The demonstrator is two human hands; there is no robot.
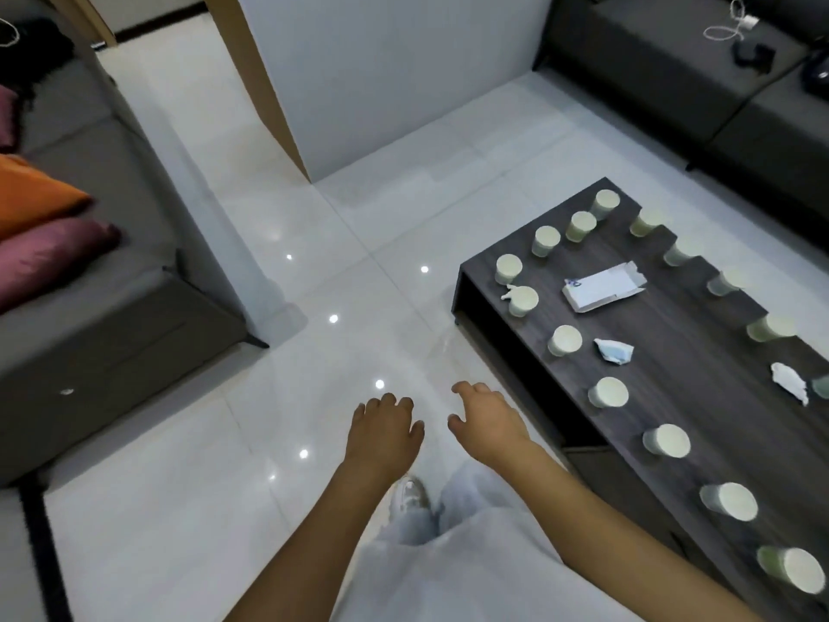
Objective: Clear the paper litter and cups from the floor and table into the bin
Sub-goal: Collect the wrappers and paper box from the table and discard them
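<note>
Both hands hung out in front of the person over the glossy white tile floor, palms down and holding nothing. The left hand had its fingers loosely curled and relaxed; the right hand was spread a little wider, thumb apart from the fingers, just beside the near corner of the dark wood coffee table.

The table's long axis ran from lower right toward the upper middle of the view. Pale paper cups stood along both long edges in two rows following that axis; the nearest was a paper cup at the lower right, another paper cup at the far end. Whether they stood mouth up or upside down could not be told.

Between the rows lay a torn-open white carton, its long axis crosswise to the table, open flap pointing right. Nearer lay a crumpled blue-and-white wrapper and a crumpled white paper; a small white scrap touched one left-row cup.
</note>
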